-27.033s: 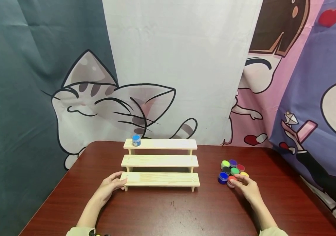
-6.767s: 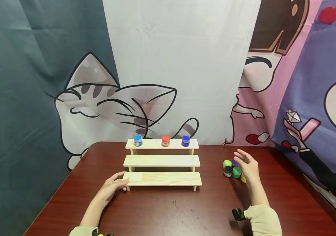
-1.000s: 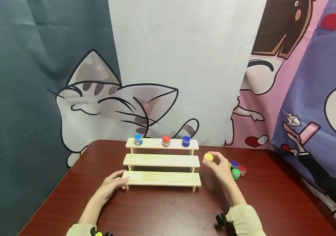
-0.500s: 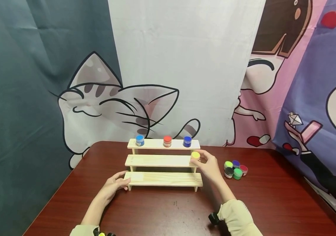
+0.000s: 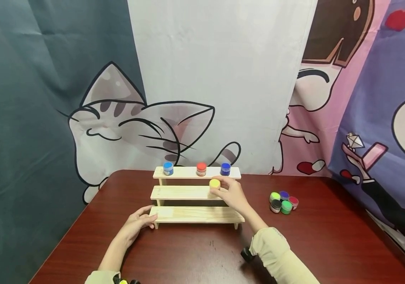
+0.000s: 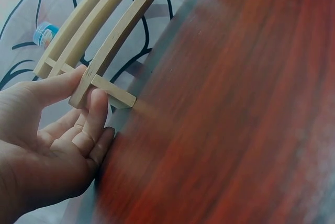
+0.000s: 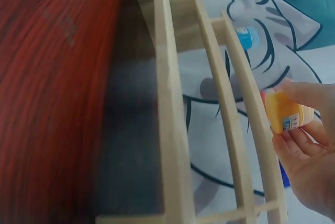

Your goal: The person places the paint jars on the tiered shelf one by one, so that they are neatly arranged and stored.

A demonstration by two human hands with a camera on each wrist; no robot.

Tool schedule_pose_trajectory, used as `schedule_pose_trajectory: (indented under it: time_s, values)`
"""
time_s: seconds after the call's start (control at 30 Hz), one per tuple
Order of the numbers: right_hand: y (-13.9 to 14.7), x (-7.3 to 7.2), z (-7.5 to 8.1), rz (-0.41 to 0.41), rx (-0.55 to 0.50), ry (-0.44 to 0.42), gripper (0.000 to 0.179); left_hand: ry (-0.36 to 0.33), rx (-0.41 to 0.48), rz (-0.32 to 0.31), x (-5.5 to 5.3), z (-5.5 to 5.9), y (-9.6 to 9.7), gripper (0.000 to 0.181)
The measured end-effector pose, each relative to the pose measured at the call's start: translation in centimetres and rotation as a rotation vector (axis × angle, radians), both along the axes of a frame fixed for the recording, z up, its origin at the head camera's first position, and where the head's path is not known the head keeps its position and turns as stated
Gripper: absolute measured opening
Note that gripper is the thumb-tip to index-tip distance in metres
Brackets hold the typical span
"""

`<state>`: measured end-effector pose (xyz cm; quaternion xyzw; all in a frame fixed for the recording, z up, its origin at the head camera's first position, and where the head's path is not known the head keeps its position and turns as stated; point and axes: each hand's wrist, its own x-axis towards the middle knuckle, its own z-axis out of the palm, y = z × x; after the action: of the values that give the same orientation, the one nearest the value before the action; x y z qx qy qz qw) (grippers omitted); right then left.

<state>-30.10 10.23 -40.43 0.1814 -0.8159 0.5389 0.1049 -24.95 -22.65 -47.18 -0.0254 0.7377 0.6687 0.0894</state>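
Note:
My right hand pinches a small yellow paint jar between thumb and fingers, over the right half of the middle step of a three-step wooden rack. In the right wrist view the jar has a white label on its side. On the top step stand a light blue jar, a red jar and a dark blue jar. My left hand grips the left end of the lowest step; the left wrist view has thumb and fingers around the board's end.
Several more jars are clustered on the table right of the rack, among them a lime green jar, a black jar and a green jar. Behind the brown table hangs a cartoon cloth.
Over the longer span, the red and dark blue jars went from the cluster to the top step. Within the last second my right hand carried the yellow jar leftward over the middle step.

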Motion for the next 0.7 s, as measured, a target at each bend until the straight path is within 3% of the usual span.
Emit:
schedule_pose_trajectory:
  time_s: [0.43,0.7]
  values:
    - [-3.8,-0.8,1.1,0.084,-0.085,-0.011,0.046,0.009,0.003,0.013,-0.1,-0.1,0.1,0.067]
    - [-6.3,-1.3,0.0,0.089,-0.081,-0.041,0.043,0.012,-0.006,0.01,0.0,-0.2,0.0,0.068]
